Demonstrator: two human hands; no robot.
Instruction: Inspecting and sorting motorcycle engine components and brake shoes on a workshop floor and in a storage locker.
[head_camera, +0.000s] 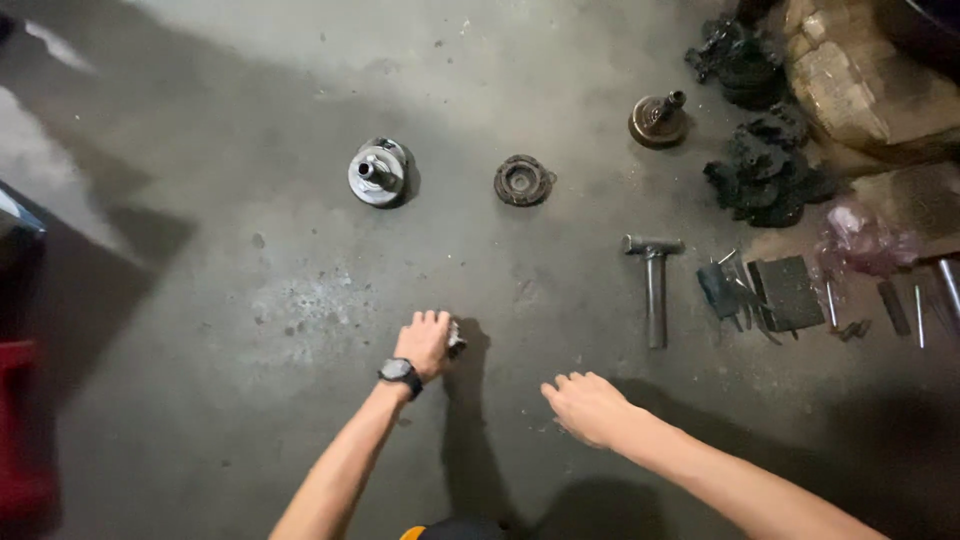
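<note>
1. Head view looks straight down at a stained concrete floor (300, 420), and the left hand (425, 343) is closed over a small pale object (456, 338), pressing it down near the middle of the floor. Only a sliver of that object peeks out past the knuckles, so what it is I cannot tell.
2. On that wrist sits a dark wristwatch (399, 373).
3. Over to the right hand (585, 407): it holds nothing, fingers loosely curled, resting low over the floor just beside the left, apart from it.
4. Farther up the floor, a silver hub (377, 172) with a short shaft stands upright, and beside it, apart, lies a dark ring-shaped part (522, 181).
5. Toward the far right edge a rusty flanged piece (658, 120) sits next to black greasy clumps (765, 175).
6. A T-shaped steel tool (654, 285) lies flat between the hands and that clutter, with a dark file block (790, 292) and loose pins (925, 300) beyond it.
7. Risk watch: the pale object is nearly swallowed by the fist, so a slack grip could let it skid off across the smooth concrete.
8. Grease from those black clumps looks easy to pick up; an oily palm would make a slip likelier.
9. The T-shaped tool lies near the right forearm's path, so a careless sweep could knock it rolling into the pins.
</note>
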